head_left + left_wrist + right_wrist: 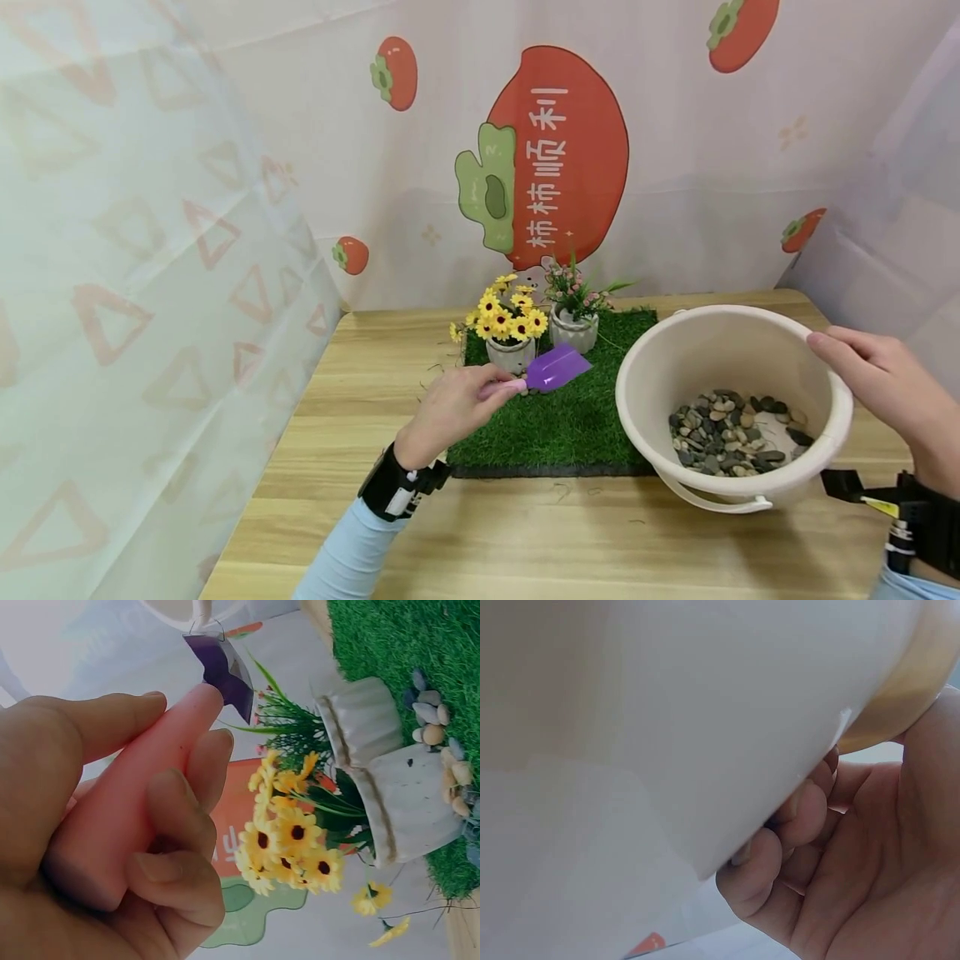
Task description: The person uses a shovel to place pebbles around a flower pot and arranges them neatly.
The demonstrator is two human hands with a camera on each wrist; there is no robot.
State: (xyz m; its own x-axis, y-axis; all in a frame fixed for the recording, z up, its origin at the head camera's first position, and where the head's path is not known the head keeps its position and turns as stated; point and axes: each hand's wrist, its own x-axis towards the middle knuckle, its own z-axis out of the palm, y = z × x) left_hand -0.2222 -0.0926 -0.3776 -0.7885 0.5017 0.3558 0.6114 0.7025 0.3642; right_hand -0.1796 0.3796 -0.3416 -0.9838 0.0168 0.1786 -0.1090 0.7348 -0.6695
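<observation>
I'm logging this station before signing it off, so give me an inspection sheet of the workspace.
Surface: wood-grain table with a green turf mat on it.
Job's things: purple shovel, scoop bare; bucket with pebbles inside.
Clutter: yellow-flowered pot and pink-flowered pot on the mat; loose stones beside them.
Grips: left grip holds the shovel's handle; right grip holds the bucket's rim.
Cables: nothing seen.
Surroundings: backdrop printed with red fruit.
</observation>
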